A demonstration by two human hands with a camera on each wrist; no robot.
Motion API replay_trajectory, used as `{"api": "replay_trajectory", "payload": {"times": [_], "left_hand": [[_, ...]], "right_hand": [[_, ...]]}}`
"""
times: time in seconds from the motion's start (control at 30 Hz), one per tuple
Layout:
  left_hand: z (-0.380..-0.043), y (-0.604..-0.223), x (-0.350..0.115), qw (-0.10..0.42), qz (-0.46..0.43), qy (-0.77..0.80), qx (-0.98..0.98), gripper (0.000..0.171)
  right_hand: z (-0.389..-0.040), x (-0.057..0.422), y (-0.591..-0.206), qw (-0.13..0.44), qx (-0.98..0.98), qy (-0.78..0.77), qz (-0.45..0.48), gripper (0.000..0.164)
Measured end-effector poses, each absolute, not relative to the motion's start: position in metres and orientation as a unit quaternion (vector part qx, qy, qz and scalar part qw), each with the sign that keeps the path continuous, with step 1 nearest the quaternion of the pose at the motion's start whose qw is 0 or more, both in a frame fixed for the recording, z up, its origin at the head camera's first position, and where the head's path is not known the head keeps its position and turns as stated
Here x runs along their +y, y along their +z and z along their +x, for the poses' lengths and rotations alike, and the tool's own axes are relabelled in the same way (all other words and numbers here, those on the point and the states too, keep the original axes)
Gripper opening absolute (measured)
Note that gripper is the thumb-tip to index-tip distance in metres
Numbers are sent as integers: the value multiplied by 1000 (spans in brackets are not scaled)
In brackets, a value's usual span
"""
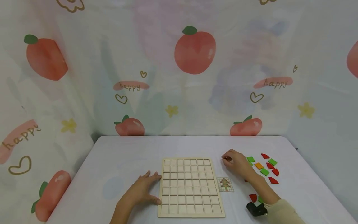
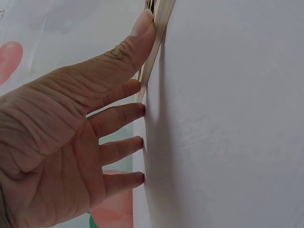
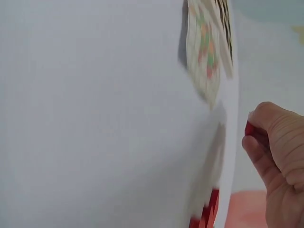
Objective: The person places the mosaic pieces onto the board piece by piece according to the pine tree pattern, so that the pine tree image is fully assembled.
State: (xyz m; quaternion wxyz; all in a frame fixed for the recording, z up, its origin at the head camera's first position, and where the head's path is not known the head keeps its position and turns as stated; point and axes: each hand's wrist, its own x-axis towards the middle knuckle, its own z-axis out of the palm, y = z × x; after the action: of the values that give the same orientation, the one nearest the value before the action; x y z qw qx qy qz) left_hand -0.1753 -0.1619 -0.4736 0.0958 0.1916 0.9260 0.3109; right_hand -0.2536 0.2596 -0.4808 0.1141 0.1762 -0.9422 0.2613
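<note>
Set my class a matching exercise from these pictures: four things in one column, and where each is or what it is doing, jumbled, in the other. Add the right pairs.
Column 1
1. Left hand
2. Right hand
3. Patterned card
4. Orange tile

Column 2
A. Lies just beside the right edge of the grid board
B. Pinches a small red piece
C. Lies close to green tiles
D. Touches the left edge of the grid board

Right pairs: 1-D, 2-B, 3-A, 4-C
</note>
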Motion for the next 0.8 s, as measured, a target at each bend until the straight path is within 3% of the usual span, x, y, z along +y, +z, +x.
{"api": "replay_trajectory", "payload": {"times": [0.17, 0.4, 0.8], "left_hand": [[-176, -473, -161, 100, 185, 304, 929, 96], [-175, -475, -160, 95, 186, 302, 930, 96], [-175, -479, -162, 103, 188, 318, 923, 97]], "right_hand": [[-250, 232, -482, 118, -927, 274, 229, 6], [-247, 192, -478, 79, -914, 291, 271, 7], [-260, 145, -475, 83, -895, 255, 356, 8]]}}
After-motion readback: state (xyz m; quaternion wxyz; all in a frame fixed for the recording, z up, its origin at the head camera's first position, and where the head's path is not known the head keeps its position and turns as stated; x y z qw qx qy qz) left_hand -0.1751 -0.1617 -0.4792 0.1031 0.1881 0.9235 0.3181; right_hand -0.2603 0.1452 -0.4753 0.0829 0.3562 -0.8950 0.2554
